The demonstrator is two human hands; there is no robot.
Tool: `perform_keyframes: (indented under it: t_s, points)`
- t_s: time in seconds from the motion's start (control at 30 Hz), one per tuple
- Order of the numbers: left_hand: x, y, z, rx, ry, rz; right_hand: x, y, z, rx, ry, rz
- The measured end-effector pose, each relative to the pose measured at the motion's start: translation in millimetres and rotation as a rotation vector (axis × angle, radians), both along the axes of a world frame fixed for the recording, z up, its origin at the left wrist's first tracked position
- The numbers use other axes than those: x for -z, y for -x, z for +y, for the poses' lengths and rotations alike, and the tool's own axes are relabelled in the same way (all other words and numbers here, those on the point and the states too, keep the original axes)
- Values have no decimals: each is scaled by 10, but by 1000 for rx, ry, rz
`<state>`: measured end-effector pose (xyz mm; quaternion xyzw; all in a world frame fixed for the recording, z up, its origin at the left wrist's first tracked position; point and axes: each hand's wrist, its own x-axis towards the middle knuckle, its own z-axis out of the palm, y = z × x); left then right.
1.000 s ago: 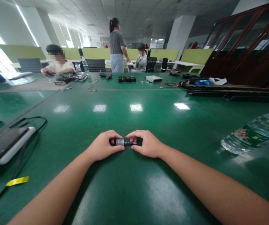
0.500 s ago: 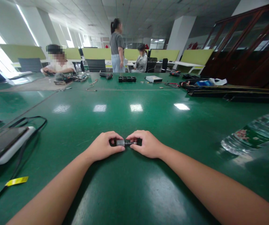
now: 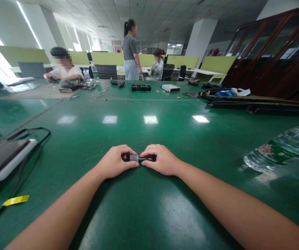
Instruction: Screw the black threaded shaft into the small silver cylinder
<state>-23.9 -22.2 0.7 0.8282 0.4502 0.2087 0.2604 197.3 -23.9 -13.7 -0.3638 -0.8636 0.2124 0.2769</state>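
My left hand (image 3: 115, 161) is closed on a small grey cylinder (image 3: 134, 158), thumb in front and fingers behind. From the cylinder's right end a thin dark shaft (image 3: 145, 159) runs toward my right hand (image 3: 162, 160), whose thumb and fingers are pinched round it. Both hands rest low over the green table (image 3: 128, 132), their fingertips almost touching. Whether the cylinder and the shaft are one piece, I cannot tell.
A phone (image 3: 3, 156) on a white block with a black cable lies at left. At right a clear water bottle (image 3: 282, 149) lies on its side. Far back are a black tray (image 3: 141, 88), a white box (image 3: 170, 88), black bars (image 3: 259, 104) and several people.
My right hand's fingertips have moved slightly left along the shaft, closer to the cylinder. The standing person's arm has shifted. The view has tilted a little.
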Motion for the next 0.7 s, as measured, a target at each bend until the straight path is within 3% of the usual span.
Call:
perform_keyframes:
  t_s: [0.7]
  points:
    - [-6, 1, -5, -8, 27, 2, -17, -10, -17, 53, 75, 51]
